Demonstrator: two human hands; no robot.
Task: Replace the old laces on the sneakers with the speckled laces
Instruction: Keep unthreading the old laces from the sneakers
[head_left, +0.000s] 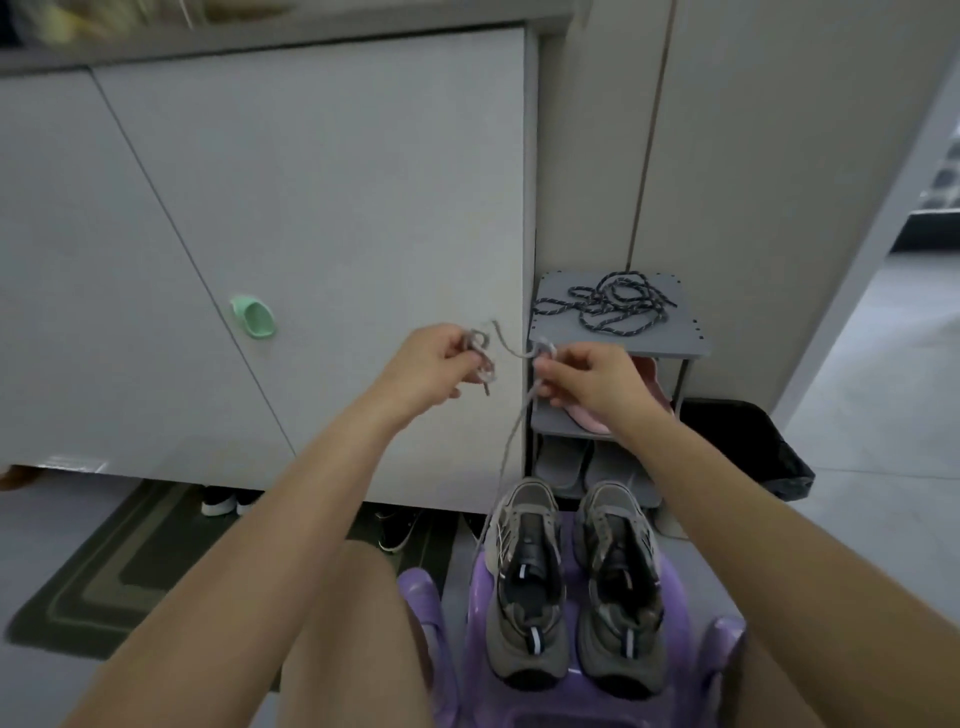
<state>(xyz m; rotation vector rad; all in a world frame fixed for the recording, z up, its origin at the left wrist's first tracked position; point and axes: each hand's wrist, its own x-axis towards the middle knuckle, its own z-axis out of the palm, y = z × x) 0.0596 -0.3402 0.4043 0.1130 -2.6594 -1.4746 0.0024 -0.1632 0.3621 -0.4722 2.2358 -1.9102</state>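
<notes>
Purple plastic stool (480, 577) is nearest to me, and the two grey sneakers (527, 582) stand on it side by side, toes away from me. Above them I see my left hand (431, 366) and right hand (592, 379), both with fingers pinched together on the old grey lace (511, 353), which hangs down to the left sneaker. Farther, the speckled laces (613, 304) lie loose on top of the grey shoe rack (696, 343), beside a white cabinet (311, 208).

Honestly can't read a single word or number anywhere here. If the sneakers (576, 582) have any branding, it's too blurry for me to make out, and the cabinet (311, 208) shows no label.
</notes>
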